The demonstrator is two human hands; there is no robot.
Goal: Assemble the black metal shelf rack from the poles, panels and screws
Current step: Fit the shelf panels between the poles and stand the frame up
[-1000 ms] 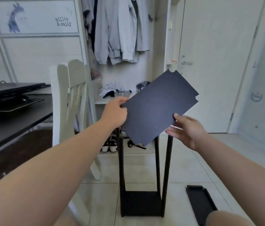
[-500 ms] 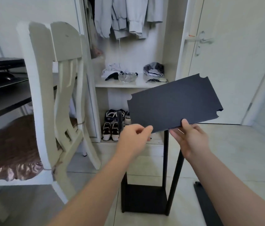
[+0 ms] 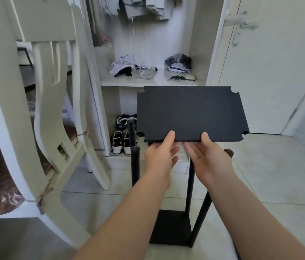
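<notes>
A flat black panel (image 3: 191,113) with notched corners hangs level above the half-built rack. My left hand (image 3: 160,156) and my right hand (image 3: 209,158) pinch its near edge side by side, thumbs on top and fingers underneath. Below stands the rack: several black poles (image 3: 135,162) rise from a black bottom panel (image 3: 170,228) on the floor. One pole top shows just right of my right hand, and another pole runs down between my forearms.
A white wooden chair (image 3: 41,113) with a brown cushion stands close on the left. Behind the rack is a white cabinet shelf (image 3: 148,82) with a glass bowl and clothes, shoes (image 3: 121,139) beneath. A white door (image 3: 271,62) is at right. Pale tiled floor surrounds the rack.
The panel has turned from tilted to level and come down toward the pole tops. Both hands have slid to the middle of its near edge. The view has dropped lower.
</notes>
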